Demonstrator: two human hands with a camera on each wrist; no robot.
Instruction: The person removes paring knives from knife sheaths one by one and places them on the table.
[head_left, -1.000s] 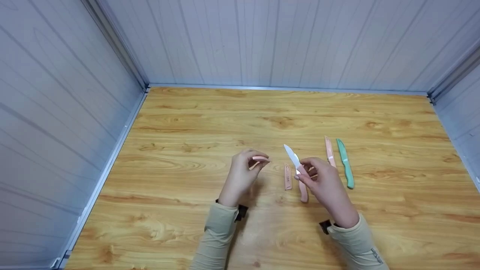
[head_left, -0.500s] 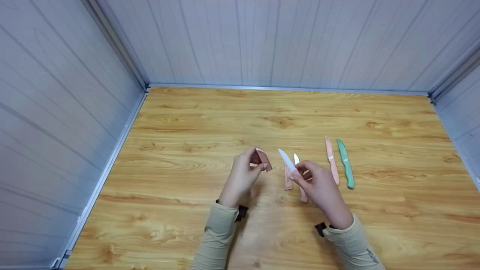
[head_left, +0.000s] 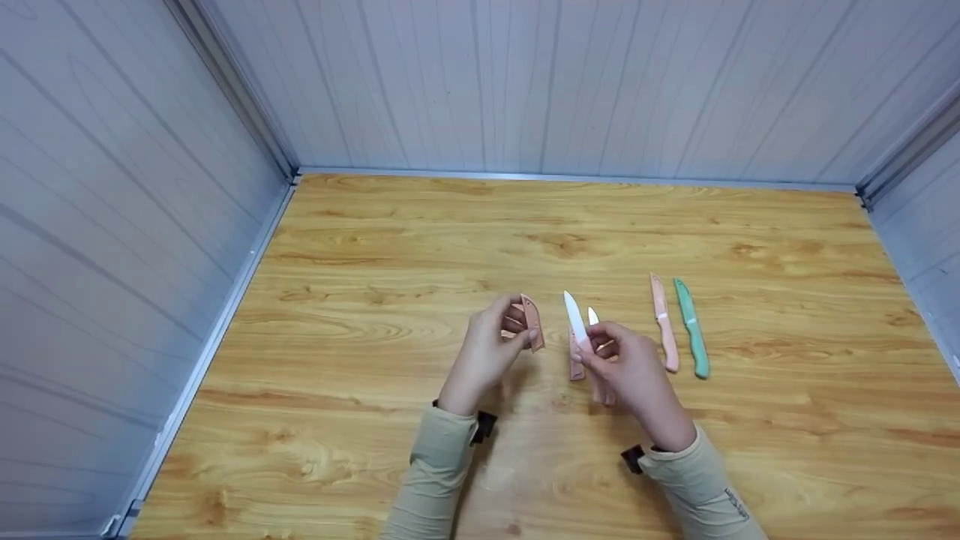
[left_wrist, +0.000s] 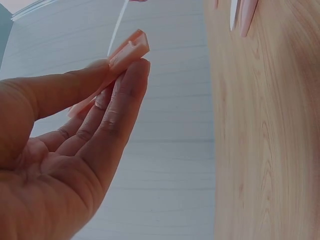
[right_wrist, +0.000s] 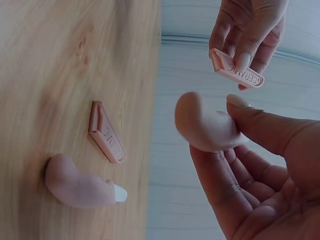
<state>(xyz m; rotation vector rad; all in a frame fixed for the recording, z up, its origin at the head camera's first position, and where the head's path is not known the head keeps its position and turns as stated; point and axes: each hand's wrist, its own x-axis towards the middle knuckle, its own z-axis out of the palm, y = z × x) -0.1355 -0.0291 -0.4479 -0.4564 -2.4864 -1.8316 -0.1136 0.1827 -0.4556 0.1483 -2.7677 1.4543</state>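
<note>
My left hand point(head_left: 484, 356) pinches a pink knife sheath point(head_left: 532, 324) between thumb and fingers, its slotted end towards me. The word CERAMIC shows on that sheath point(right_wrist: 253, 80) in the right wrist view. In my right hand point(head_left: 634, 371) is a paring knife point(head_left: 574, 311), gripped by its pink handle, white blade bare and pointing away from me. A short gap separates blade and sheath. Below the right hand, a second pink sheath point(right_wrist: 107, 135) lies on the table beside another bare pink-handled knife point(right_wrist: 77, 185); the right hand partly covers both in the head view.
To the right of my right hand lie a pink knife point(head_left: 664, 322) and a green knife point(head_left: 691, 328), both sheathed and side by side. The wood-grain table point(head_left: 420, 232) is bounded by pale panel walls point(head_left: 510, 90) at the back and sides.
The left hand has turned its sheath from edge-on to nearly upright, broad side showing. My right hand has shifted a little left with the knife, whose blade now points more straight away.
</note>
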